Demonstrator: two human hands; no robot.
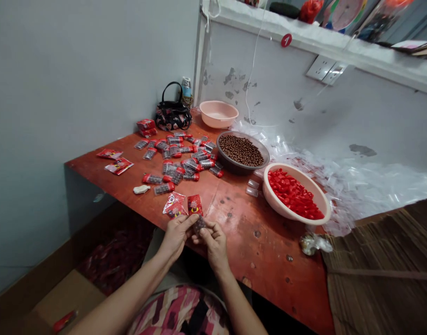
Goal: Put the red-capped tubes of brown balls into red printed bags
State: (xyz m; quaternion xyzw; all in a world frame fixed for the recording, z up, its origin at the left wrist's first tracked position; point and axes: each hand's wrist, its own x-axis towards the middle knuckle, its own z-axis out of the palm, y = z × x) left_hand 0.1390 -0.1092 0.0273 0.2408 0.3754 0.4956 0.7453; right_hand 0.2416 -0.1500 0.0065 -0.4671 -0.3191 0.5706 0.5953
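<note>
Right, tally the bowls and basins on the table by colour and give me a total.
Pale pink basin: 1
Dark brown bowl of small brown balls: 1
Cream basin of red caps: 1
Total: 3

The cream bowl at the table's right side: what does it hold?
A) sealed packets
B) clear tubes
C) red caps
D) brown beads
C. Red caps lie heaped inside the cream bowl.
</note>
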